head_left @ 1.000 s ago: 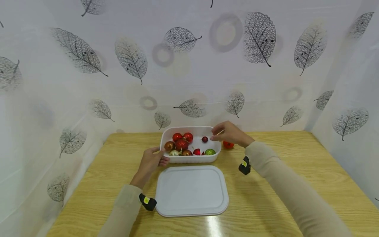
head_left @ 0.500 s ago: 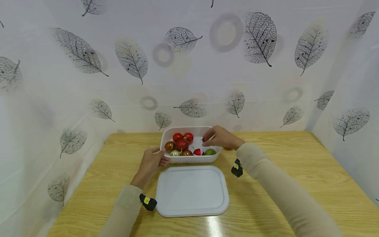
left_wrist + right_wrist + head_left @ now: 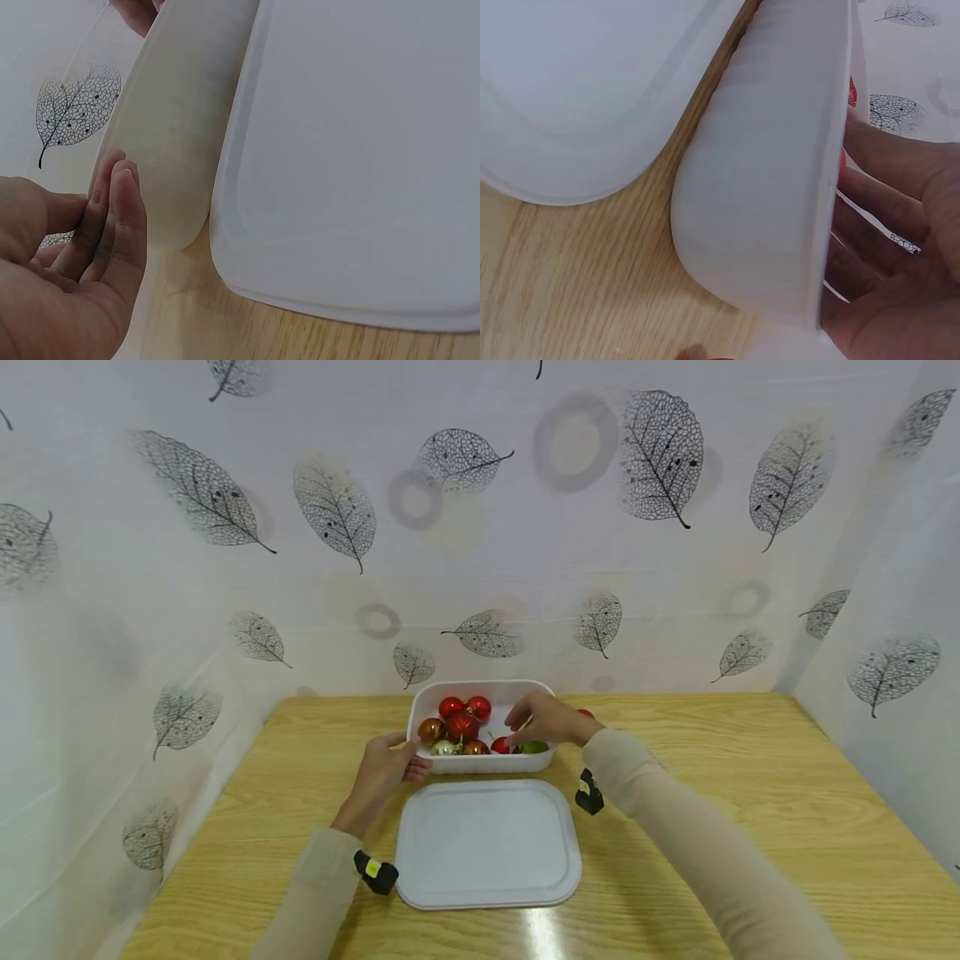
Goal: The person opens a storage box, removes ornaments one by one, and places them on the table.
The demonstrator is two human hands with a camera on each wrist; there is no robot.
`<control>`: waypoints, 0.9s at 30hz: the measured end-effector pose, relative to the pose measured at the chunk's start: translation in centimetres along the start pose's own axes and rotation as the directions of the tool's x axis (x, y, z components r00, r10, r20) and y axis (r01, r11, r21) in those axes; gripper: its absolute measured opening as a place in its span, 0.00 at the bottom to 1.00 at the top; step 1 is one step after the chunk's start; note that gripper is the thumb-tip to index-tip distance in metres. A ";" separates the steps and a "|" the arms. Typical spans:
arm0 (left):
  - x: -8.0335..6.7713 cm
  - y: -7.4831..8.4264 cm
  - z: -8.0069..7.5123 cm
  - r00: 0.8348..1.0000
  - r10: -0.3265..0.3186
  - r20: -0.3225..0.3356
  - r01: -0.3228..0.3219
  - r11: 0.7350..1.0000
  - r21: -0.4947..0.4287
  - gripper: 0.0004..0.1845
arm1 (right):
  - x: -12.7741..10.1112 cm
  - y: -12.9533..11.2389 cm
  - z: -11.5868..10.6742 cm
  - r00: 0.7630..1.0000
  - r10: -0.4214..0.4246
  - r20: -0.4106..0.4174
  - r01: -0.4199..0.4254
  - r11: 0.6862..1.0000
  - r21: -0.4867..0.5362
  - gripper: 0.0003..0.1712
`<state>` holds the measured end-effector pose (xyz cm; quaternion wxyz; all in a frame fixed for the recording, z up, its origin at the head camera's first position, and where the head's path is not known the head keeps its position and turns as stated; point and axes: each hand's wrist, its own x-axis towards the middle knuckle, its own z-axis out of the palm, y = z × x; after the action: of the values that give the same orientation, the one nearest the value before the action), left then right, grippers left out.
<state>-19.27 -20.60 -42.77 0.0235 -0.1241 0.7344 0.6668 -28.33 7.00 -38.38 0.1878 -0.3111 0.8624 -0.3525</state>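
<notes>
A white plastic box (image 3: 480, 764) holds several Christmas baubles. At its left are red baubles (image 3: 462, 727), brown baubles (image 3: 431, 730) and a pale gold bauble (image 3: 445, 747). My left hand (image 3: 382, 770) holds the box at its front left corner, thumb at the rim and fingers against the outer wall (image 3: 97, 247). Inside the right half, my right hand (image 3: 551, 718) reaches down over the rim, fingertips close to a red bauble (image 3: 501, 745) and a green bauble (image 3: 534, 747). The box wall hides those fingertips in the right wrist view, and a small dark red bauble is out of sight.
A white lid (image 3: 487, 843) lies flat on the wooden table (image 3: 675, 877) just in front of the box. Another red bauble (image 3: 585, 713) shows on the table right of the box, partly behind my right wrist. A leaf-patterned curtain (image 3: 480, 568) stands behind.
My right hand has moved left and down from the right rim into the box, covering the place where the small dark red bauble lay. The left hand stays at its corner.
</notes>
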 end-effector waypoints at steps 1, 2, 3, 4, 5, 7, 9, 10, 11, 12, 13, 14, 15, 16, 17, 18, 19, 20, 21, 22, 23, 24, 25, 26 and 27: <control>0.0 0.0 0.0 1.000 0.002 0.001 -0.002 1.000 -0.001 0.22 | 0.1 0.0 0.1 1.000 0.001 0.003 -0.001 1.000 -0.006 0.20; 0.0 -0.1 0.0 1.000 0.003 0.001 -0.003 1.000 -0.002 0.22 | 0.1 0.1 0.2 1.000 0.001 0.005 -0.001 1.000 -0.009 0.20; 0.1 -0.1 0.0 1.000 0.004 0.001 -0.004 1.000 -0.002 0.22 | 0.2 0.1 0.3 1.000 0.005 0.007 -0.005 1.000 -0.008 0.20; 0.1 -0.2 0.0 1.000 0.006 0.001 -0.006 1.000 -0.003 0.22 | 0.2 0.1 0.4 1.000 0.004 0.010 -0.004 1.000 -0.009 0.20; 0.1 -0.2 0.0 1.000 0.007 0.001 -0.007 1.000 -0.004 0.22 | 0.3 0.0 0.4 1.000 0.002 0.013 -0.002 1.000 -0.013 0.20; 0.2 -0.3 0.0 1.000 0.007 -0.002 -0.007 1.000 -0.003 0.21 | 0.4 0.1 0.6 1.000 -0.001 0.020 0.002 1.000 -0.025 0.20; 0.2 -0.3 0.0 1.000 0.008 -0.004 -0.008 1.000 -0.002 0.21 | 0.6 0.1 0.8 1.000 -0.010 0.028 0.011 0.999 -0.044 0.19; 0.1 -0.3 0.0 1.000 0.009 -0.004 -0.009 1.000 0.000 0.21 | 0.6 0.1 0.9 0.999 -0.017 0.033 0.018 0.998 -0.056 0.18; 0.1 -0.3 0.0 1.000 0.008 -0.006 -0.008 1.000 0.001 0.21 | 0.7 0.1 1.0 0.999 -0.023 0.037 0.025 0.997 -0.067 0.18; 0.1 -0.2 0.0 1.000 0.005 -0.008 -0.005 1.000 0.002 0.21 | 0.8 0.2 1.1 0.999 -0.030 0.040 0.033 0.996 -0.078 0.17; 0.1 -0.2 0.0 1.000 0.005 -0.009 -0.005 1.000 0.005 0.21 | 0.9 0.2 1.2 0.998 -0.036 0.043 0.039 0.995 -0.087 0.16; 0.1 -0.2 0.0 1.000 0.004 -0.010 -0.004 1.000 0.008 0.21 | 1.0 0.3 1.3 0.998 -0.042 0.046 0.046 0.994 -0.096 0.16; 0.1 -0.2 0.0 1.000 0.003 -0.011 -0.003 1.000 0.010 0.21 | 1.1 0.4 1.4 0.998 -0.050 0.048 0.054 0.993 -0.106 0.16; 0.1 -0.2 0.1 1.000 0.001 -0.012 -0.001 1.000 0.011 0.21 | 1.1 0.5 1.4 0.997 -0.054 0.049 0.059 0.992 -0.111 0.16; 0.2 -0.3 0.1 1.000 -0.002 -0.014 0.002 1.000 0.011 0.21 | 1.2 0.6 1.5 0.997 -0.059 0.048 0.064 0.991 -0.116 0.16; 0.2 -0.3 0.1 1.000 0.000 -0.014 0.000 1.000 0.013 0.21 | 1.3 0.7 1.6 0.997 -0.064 0.048 0.069 0.990 -0.119 0.16; 0.2 -0.3 0.1 1.000 0.002 -0.012 -0.002 1.000 0.013 0.21 | 1.3 0.8 1.6 0.997 -0.068 0.048 0.074 0.990 -0.122 0.16; 0.2 -0.4 0.1 1.000 0.003 -0.012 -0.003 1.000 0.013 0.21 | 1.4 0.8 1.6 0.996 -0.074 0.047 0.079 0.989 -0.126 0.16; 0.2 -0.4 0.0 1.000 0.005 -0.011 -0.004 1.000 0.012 0.21 | 1.4 0.8 1.7 0.996 -0.079 0.047 0.084 0.988 -0.130 0.16; 0.2 -0.4 0.0 1.000 0.005 -0.011 -0.005 1.000 0.012 0.21 | 1.4 0.8 1.7 0.996 -0.082 0.047 0.087 0.987 -0.133 0.16; 0.2 -0.4 0.0 1.000 0.010 -0.008 -0.010 1.000 0.010 0.21 | 1.4 0.8 1.7 0.995 -0.085 0.047 0.090 0.987 -0.136 0.16; 0.2 -0.4 0.0 1.000 0.012 -0.008 -0.012 1.000 0.010 0.21 | 1.4 0.8 1.7 0.995 -0.085 0.047 0.091 0.986 -0.139 0.16; 0.2 -0.4 0.0 1.000 0.013 -0.006 -0.013 1.000 0.010 0.21 | 1.4 0.8 1.7 0.995 -0.086 0.048 0.092 0.985 -0.143 0.16; 0.2 -0.5 0.0 1.000 0.014 -0.006 -0.014 1.000 0.011 0.21 | 1.4 0.7 1.7 0.995 -0.085 0.048 0.091 0.986 -0.143 0.16; 0.2 -0.4 0.0 1.000 0.016 -0.005 -0.015 1.000 0.012 0.22 | 1.4 0.7 1.7 0.996 -0.081 0.048 0.087 0.987 -0.139 0.16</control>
<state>-19.37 -20.69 -43.24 0.0172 -0.1199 0.7393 0.6623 -28.68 5.63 -40.20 0.1684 -0.3670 0.8670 -0.2920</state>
